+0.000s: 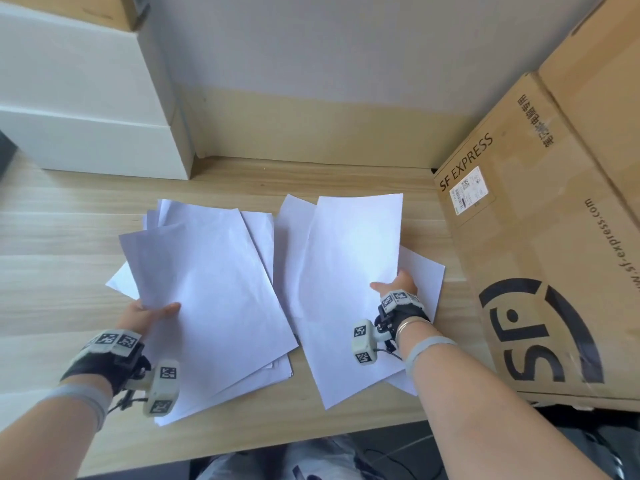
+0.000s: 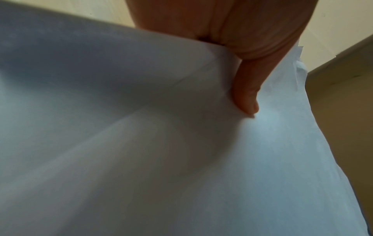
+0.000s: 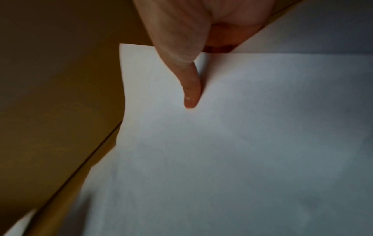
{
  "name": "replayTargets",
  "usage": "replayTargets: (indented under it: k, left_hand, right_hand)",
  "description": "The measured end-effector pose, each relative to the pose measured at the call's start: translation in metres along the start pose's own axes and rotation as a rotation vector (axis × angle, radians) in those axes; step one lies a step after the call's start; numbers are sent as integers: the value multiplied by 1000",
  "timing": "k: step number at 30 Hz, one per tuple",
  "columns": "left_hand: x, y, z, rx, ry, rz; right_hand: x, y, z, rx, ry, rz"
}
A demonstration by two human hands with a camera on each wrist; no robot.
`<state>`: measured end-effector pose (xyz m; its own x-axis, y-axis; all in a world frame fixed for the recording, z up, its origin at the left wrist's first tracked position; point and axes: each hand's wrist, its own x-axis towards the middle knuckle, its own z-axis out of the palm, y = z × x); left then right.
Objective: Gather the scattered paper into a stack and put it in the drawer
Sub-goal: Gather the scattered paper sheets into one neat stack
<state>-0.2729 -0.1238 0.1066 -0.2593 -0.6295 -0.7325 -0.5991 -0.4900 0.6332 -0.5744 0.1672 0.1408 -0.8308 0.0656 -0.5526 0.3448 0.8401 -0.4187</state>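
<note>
- The left hand (image 1: 145,315) pinches the near-left edge of a white sheet, thumb (image 2: 245,95) lying on top and the other fingers hidden beneath; the sheet bows upward from the grip in the left wrist view.
- The right hand (image 1: 396,284) grips the right edge of another white sheet the same way, its thumb (image 3: 190,89) pressed flat on the upper face while the remaining fingers stay out of sight under the paper.
- Both wrists carry black straps with grey camera mounts bearing black-and-white coded tags (image 1: 114,339).
- The paper (image 1: 207,289) lies in two loose, fanned piles side by side on the tabletop (image 1: 52,258): the left pile holds several overlapping sheets at differing angles, with corners sticking out at its far and near ends.
- The right pile (image 1: 349,271) shows a large top sheet, a second sheet peeking out on its far-left side and another (image 1: 424,275) jutting out to the right beneath the hand.
- The two piles nearly meet along the middle, their inner edges just beside each other.
- A large brown cardboard box (image 1: 540,258) printed "SF EXPRESS" stands on the right, close to the right pile.
- Stacked white boxes (image 1: 86,105) sit at the far left of the tabletop, against a pale wall (image 1: 329,46).
- No drawer appears in any view.
- The person's lap (image 1: 311,459) shows below the near edge of the tabletop.
</note>
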Motion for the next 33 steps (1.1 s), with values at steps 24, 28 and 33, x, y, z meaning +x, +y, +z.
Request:
replayTargets:
  k: [24, 28, 33]
  left_hand:
    - [4, 1, 4, 62, 19, -39]
    - [3, 4, 11, 60, 2, -18]
    - [2, 14, 15, 68, -7, -15]
  right_hand:
    - [-17, -44, 78, -235, -54, -225]
    - [-16, -43, 73, -116, -136, -191]
    - [-17, -36, 57, 26, -141, -154]
